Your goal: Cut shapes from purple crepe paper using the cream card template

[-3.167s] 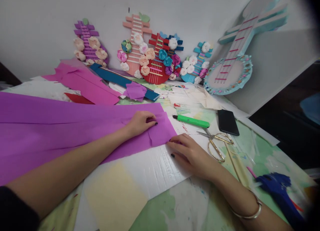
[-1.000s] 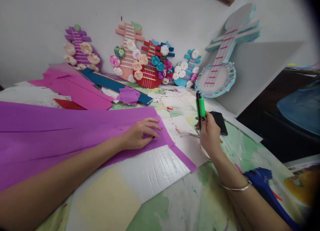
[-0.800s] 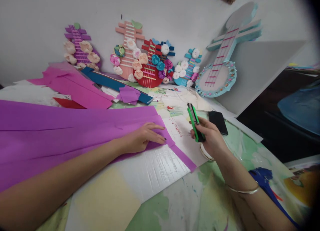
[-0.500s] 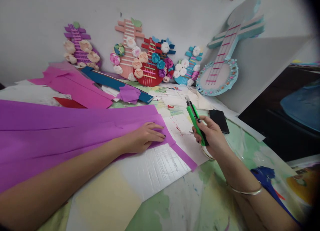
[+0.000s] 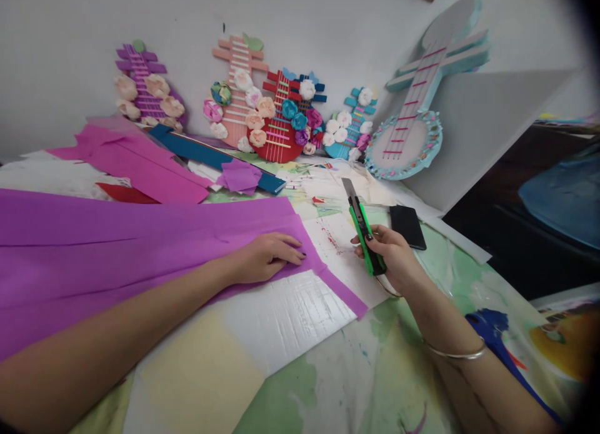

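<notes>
Spread flat with its fingers stretched out, my left hand (image 5: 267,257) lies on a wide sheet of purple paper (image 5: 154,234). Under the paper's near edge is a white board (image 5: 290,321) wrapped in shiny clear tape, with a cream-coloured part (image 5: 201,371) nearer to me. A narrow purple strip (image 5: 344,293) runs along the board's right end. My right hand (image 5: 391,256) is closed around a green and black box cutter (image 5: 362,231), held above the table. Its blade points up and away from me, and the thumb rests on the slider.
Several decorated paper instruments, among them a red one (image 5: 280,143) and a large pale blue one (image 5: 405,146), lean along the wall. Pink paper (image 5: 135,165) and a dark blue strip (image 5: 210,156) lie at the back left. A black phone-like object (image 5: 407,226) lies beyond my right hand.
The box cutter's blade now sticks out much farther, with the thumb higher along the handle relative to before. My left hand stays on the purple paper. The view shifted slightly.
</notes>
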`<state>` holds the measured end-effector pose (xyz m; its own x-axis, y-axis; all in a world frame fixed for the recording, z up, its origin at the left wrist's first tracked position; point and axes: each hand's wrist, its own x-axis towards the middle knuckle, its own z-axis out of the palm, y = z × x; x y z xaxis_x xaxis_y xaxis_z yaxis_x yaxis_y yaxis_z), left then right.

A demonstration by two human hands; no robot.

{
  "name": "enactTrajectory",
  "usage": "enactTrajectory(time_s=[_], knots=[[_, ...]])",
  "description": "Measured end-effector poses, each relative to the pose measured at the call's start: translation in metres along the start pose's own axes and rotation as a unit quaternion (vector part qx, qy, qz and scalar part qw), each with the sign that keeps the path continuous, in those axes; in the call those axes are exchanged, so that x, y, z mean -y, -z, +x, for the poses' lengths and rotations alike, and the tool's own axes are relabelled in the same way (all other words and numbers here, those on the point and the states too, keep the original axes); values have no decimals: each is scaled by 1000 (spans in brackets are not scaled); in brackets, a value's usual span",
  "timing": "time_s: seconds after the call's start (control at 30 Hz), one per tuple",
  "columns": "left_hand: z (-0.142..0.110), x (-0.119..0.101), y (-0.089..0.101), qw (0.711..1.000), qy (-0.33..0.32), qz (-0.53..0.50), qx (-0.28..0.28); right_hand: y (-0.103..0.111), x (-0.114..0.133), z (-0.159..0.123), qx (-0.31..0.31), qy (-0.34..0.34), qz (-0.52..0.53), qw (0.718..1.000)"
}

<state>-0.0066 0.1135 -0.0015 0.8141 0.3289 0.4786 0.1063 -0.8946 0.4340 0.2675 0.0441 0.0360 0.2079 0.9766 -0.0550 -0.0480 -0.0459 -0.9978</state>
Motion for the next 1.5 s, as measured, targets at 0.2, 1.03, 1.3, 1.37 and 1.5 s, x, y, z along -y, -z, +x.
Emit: enactTrajectory(time_s=[0.2,1.03,1.3,1.37,1.5], knots=[[1,0,0,1000,-7,-1,0,-4,2,-2,-10,2,-41,999],[1,-5,2,993,-45,15,-104,75,23,15,166,134,-487,847],[3,-8,4,997,-46,21,-62,81,21,16,125,135,-538,823],[3,-8,4,997,-44,21,-58,80,18,18,135,148,-526,826],[3,-8,3,997,-46,18,-51,79,14,21,153,190,-532,811]])
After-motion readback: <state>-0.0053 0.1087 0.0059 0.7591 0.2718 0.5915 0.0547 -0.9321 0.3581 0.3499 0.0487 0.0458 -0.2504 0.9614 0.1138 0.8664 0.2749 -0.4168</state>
